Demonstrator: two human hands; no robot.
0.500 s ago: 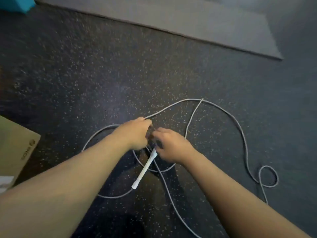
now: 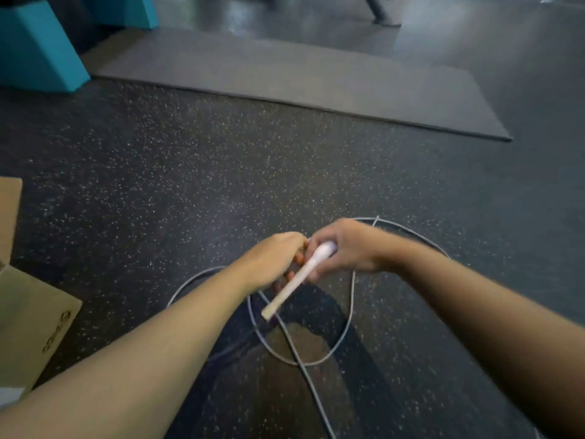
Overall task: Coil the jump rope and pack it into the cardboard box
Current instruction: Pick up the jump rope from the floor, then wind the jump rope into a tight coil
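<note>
A thin grey jump rope (image 2: pixel 343 331) lies in loops on the dark speckled floor below my hands. Its pale handle (image 2: pixel 294 285) slants down to the left, and my right hand (image 2: pixel 345 248) is closed around the handle's upper end. My left hand (image 2: pixel 272 259) is closed on the rope right beside it, the two hands touching. More rope arcs behind my right wrist, and a strand runs toward the bottom edge. The cardboard box (image 2: pixel 28 324) stands at the left edge, only partly in view.
A grey exercise mat (image 2: pixel 300 77) lies flat across the floor further away. Teal foam blocks (image 2: pixel 34 49) stand at the top left. A metal leg (image 2: pixel 378 11) shows at the top. My legs are under the rope loops at the bottom.
The camera has tilted up, showing more of the floor ahead. My right hand has taken hold of the handle's top end and both hands have lifted, tightening the loops beneath them.
</note>
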